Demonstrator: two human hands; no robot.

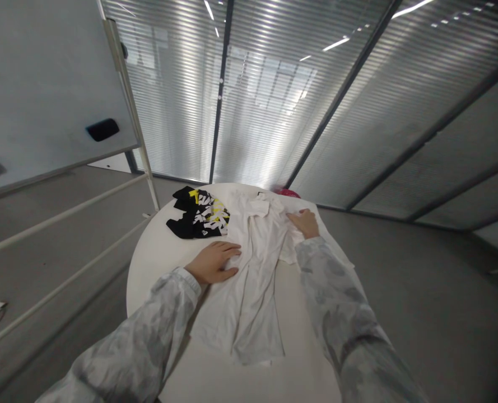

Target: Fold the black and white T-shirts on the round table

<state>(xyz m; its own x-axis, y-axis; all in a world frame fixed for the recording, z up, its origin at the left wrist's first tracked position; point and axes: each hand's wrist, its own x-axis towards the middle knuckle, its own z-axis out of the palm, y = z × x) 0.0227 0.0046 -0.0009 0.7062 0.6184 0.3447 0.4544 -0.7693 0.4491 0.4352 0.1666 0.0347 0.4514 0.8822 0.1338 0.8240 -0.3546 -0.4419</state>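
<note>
A white garment (255, 280) lies stretched out lengthwise on a round white table (152, 263), partly folded inward along its sides. My left hand (213, 263) lies flat and open on the garment's left edge. My right hand (304, 222) rests palm down, fingers stretched, on the garment's upper right part near the collar. Both arms wear pale grey patterned sleeves.
A folded black garment with yellow and white print (199, 219) lies at the table's far left. Something pink or red (288, 193) peeks out at the far edge. A whiteboard on a stand (42, 95) stands to the left; glass walls with blinds lie behind.
</note>
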